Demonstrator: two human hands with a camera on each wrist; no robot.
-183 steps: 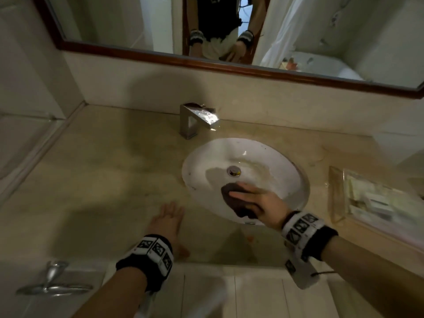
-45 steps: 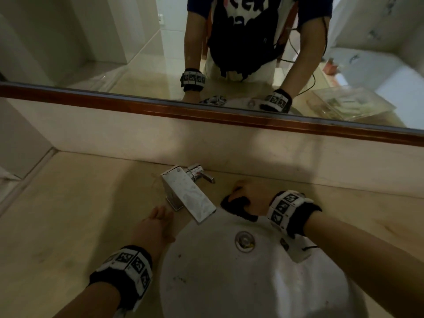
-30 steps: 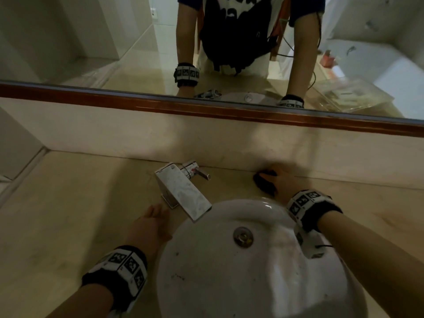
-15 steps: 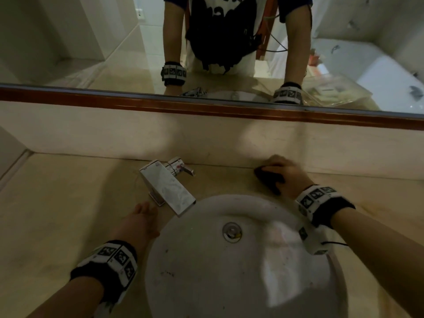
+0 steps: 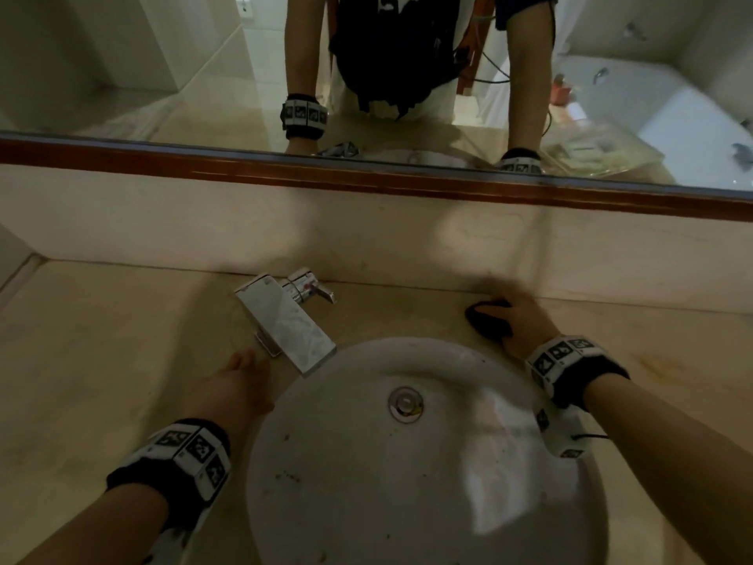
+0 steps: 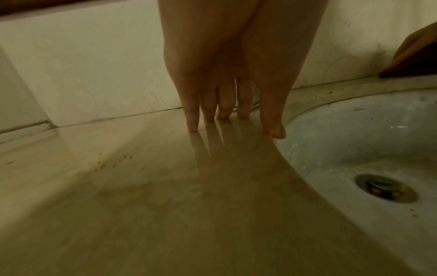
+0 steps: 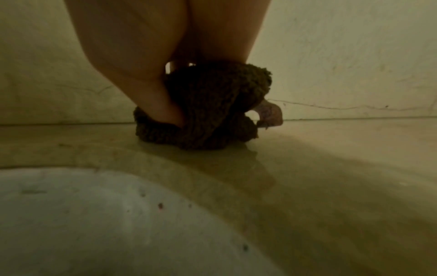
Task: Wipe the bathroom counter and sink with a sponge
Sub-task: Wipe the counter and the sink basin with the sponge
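Left hand [image 5: 236, 387] flat, palm down, fingers [image 6: 192, 112] straight and close together, tips touching the table [image 5: 102, 340], thumb out to the side. Left forearm reaching forward, wrist wrapped in a black band with white marker tiles. Right hand [image 5: 521, 320] farther forward, fingers curled over the dark sponge [image 7: 208, 110], thumb pressed into it. Right forearm stretched out, banded alike at the wrist

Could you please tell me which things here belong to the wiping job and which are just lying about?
Job: sponge gripped by the right hand, counter, sink.

Lying about: faucet, mirror. The left hand only rests on the counter.
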